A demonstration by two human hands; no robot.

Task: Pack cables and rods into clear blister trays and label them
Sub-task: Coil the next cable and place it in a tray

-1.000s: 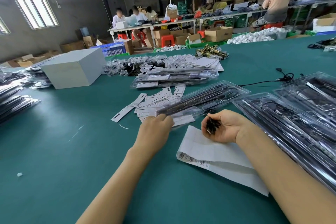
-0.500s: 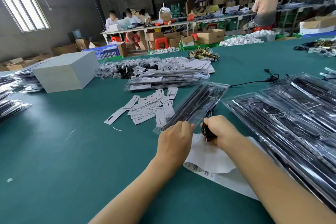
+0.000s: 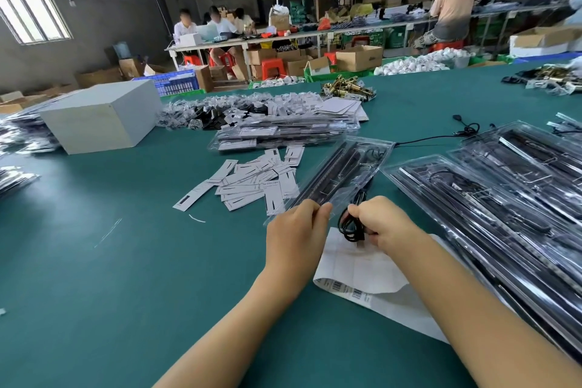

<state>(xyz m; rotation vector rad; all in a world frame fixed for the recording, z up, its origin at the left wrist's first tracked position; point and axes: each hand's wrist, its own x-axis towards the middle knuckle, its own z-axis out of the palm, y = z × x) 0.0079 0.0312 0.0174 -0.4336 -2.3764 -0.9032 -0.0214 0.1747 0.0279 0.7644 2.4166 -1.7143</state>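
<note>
Two bare hands work close together at the near end of one clear plastic blister tray (image 3: pixel 340 173). The right hand (image 3: pixel 382 224) has its grip curled tight round a small coiled bundle of black cable (image 3: pixel 351 225), loops hanging just above a white backing sheet of barcode stickers (image 3: pixel 362 268). The left hand (image 3: pixel 297 230) pinches the tray's near edge, steadying it on the green counter (image 3: pixel 110 277).

From the cable bundle, the tray lies just ahead and slightly left, its long axis running away from the person and leaning right; dark rods already sit along it. The right hand is the nearer to the tray's open pocket, so I would judge the cable goes in from that side.

Loose white paper labels (image 3: pixel 252 181) are scattered just left of the tray; filled clear trays (image 3: pixel 491 198) are stacked to the right.
</note>
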